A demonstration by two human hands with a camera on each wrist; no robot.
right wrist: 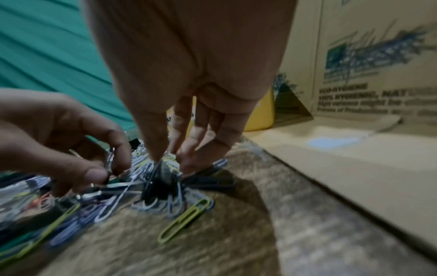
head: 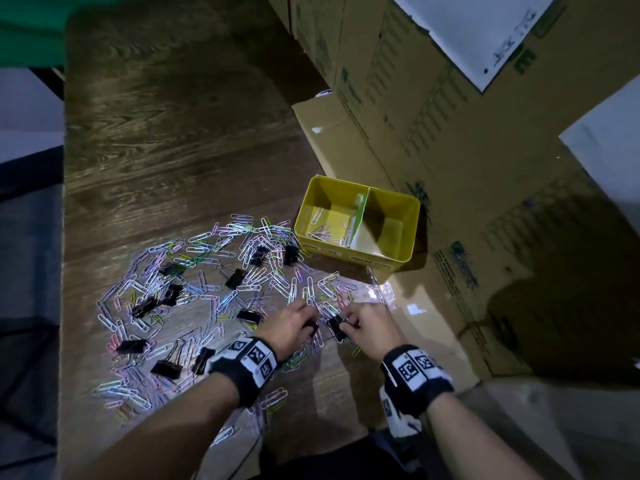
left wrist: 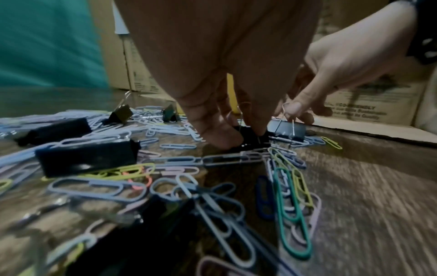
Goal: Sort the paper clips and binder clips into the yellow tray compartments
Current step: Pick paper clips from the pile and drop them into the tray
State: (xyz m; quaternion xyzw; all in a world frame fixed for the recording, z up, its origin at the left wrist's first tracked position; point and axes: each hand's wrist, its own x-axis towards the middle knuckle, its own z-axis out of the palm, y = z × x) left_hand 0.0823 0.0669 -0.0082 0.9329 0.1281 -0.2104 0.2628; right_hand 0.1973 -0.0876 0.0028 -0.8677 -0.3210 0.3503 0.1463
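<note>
In the head view the fingertips of both hands are hidden behind the knuckles, so their grips cannot be read there. The left wrist view fills this in: the left hand (left wrist: 220,78) pinches a black binder clip (left wrist: 250,137) on the wooden table (left wrist: 366,196) at centre frame, and to its right the right hand (left wrist: 350,61) pinches the wire handle of a second black binder clip (left wrist: 287,128). The right wrist view is blurred; the right hand's fingers (right wrist: 156,142) meet over a dark clip, details unclear.

Only the head view shows the yellow tray (head: 408,216), right of centre, against cardboard boxes (head: 450,140). Its left compartment holds a few paper clips (head: 318,214); what lies in the right compartment is hard to make out. Loose coloured paper clips (head: 239,251) and binder clips (head: 235,278) spread across lower left.
</note>
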